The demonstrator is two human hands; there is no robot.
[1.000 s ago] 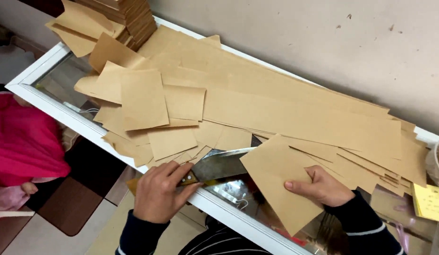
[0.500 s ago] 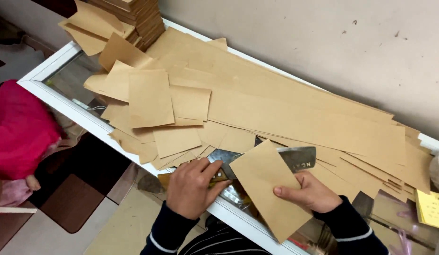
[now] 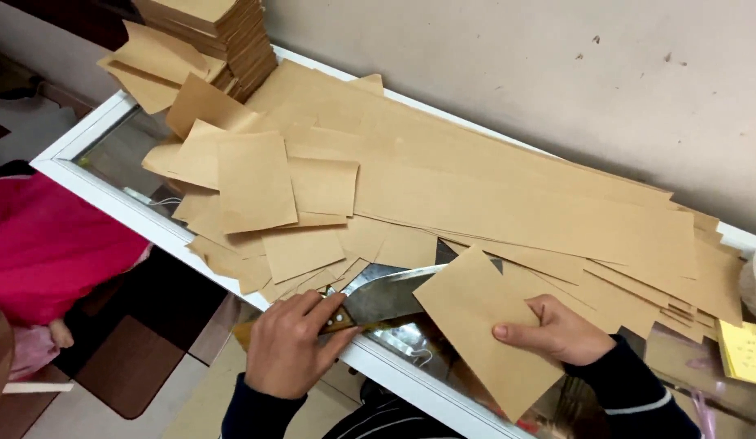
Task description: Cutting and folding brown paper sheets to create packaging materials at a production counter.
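Left hand (image 3: pixel 290 351) at the lower middle of the frame has its fingers (image 3: pixel 313 305) wrapped tight around the wooden handle of a broad cleaver (image 3: pixel 384 296), whose steel blade runs up and right along the near edge of the surface. Right hand (image 3: pixel 561 332), lower right, has fingers (image 3: pixel 518 332) pressed flat together on a brown paper rectangle (image 3: pixel 483 325), thumb on top, pinning it rather than pinching it. That sheet lies tilted, its upper left corner over the blade tip and its lower corner hanging past the white frame (image 3: pixel 101 191) of the glass-topped surface.

To do this well, I judge the blade wants to lie flat and steady while the right hand keeps the sheet from skating, fingertips held back from the edge. A firm grip low on the handle helps, and the overhanging corner could sag or tear if the pressure slackens.

Further out, loose cut pieces (image 3: pixel 256 180) fan across the middle left, long brown strips (image 3: pixel 508 203) stretch towards the right, and a neat stack of sheets (image 3: pixel 223 28) sits at the upper left by the wall. A yellow pad (image 3: pixel 744 351) peeks in at the right edge.
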